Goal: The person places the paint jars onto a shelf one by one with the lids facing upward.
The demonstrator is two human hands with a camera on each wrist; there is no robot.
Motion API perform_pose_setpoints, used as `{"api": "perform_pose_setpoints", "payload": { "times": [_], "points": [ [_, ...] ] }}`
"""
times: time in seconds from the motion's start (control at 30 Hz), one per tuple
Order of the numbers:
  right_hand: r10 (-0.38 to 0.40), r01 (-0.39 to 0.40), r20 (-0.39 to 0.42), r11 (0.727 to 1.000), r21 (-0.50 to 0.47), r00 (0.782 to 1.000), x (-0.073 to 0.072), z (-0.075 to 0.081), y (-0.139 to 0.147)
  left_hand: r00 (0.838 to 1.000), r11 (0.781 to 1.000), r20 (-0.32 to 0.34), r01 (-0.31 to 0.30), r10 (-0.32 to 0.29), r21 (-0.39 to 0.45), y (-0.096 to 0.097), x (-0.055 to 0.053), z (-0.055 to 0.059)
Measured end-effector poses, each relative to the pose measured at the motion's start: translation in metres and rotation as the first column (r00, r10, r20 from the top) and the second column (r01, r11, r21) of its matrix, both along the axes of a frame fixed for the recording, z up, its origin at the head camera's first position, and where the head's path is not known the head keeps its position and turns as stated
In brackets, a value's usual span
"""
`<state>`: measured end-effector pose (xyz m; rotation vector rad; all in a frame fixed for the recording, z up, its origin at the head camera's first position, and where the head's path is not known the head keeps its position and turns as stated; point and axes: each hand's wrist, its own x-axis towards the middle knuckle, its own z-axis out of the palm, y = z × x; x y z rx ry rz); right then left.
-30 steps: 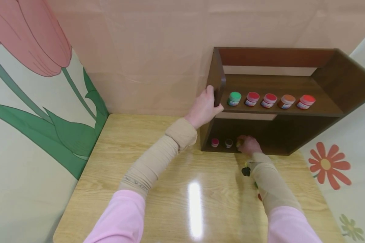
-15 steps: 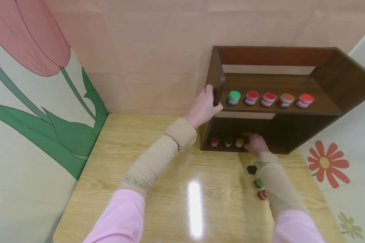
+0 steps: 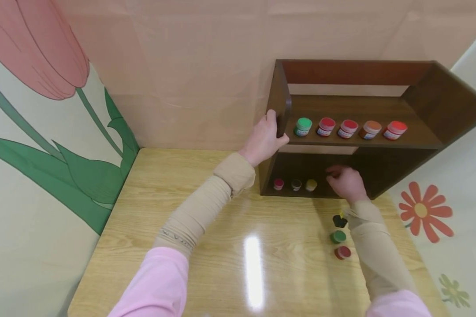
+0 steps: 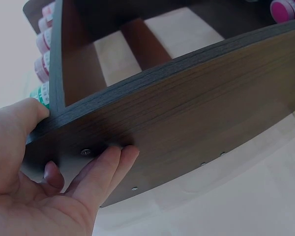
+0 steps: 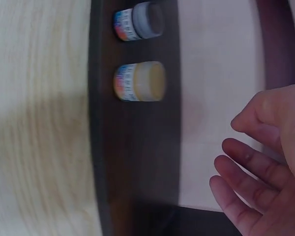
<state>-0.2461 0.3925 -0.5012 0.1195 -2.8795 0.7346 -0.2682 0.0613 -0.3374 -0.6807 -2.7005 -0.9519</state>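
Matt dark wood shelf (image 3: 361, 141), glossy table (image 3: 222, 229)

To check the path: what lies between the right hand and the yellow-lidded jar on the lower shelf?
Nothing: in the right wrist view, only bare dark shelf separates the right hand from the yellow-lidded jar.

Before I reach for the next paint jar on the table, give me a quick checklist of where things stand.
1. Left hand grips the side panel of the dark wooden shelf unit: ok.
2. Right hand holds nothing, fingers loose: ok.
3. Yellow-lidded paint jar stands on the bottom shelf, apart from the hand: ok.
4. Free space to the right of the yellow jar: ok.
5. Black-lidded jar, green-lidded jar and red-lidded jar wait on the light wooden table beside the right forearm: ok.
6. Whether their lids are tight: cannot tell.
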Motion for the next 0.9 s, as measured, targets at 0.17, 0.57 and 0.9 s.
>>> {"api": "perform_pose_setpoints", "payload": {
  "times": [0.17, 0.57, 0.9],
  "points": [
    [-0.018, 0.018, -0.023, 1.000, 0.005, 1.000, 0.008, 0.016, 0.000, 1.000, 1.000, 0.005, -0.005, 0.005, 0.001, 0.000, 0.001, 0.000],
    [-0.036, 0.038, -0.059, 0.999, 0.028, 0.998, 0.033, 0.050, -0.002, 1.000, 1.000, 0.021, -0.004, 0.004, 0.007, 0.000, 0.001, 0.000],
    [-0.049, 0.052, -0.123, 0.998, 0.023, 0.991, 0.065, 0.073, -0.010, 1.000, 1.000, 0.019, 0.002, -0.003, 0.008, 0.000, 0.001, 0.000]
  ]
}}
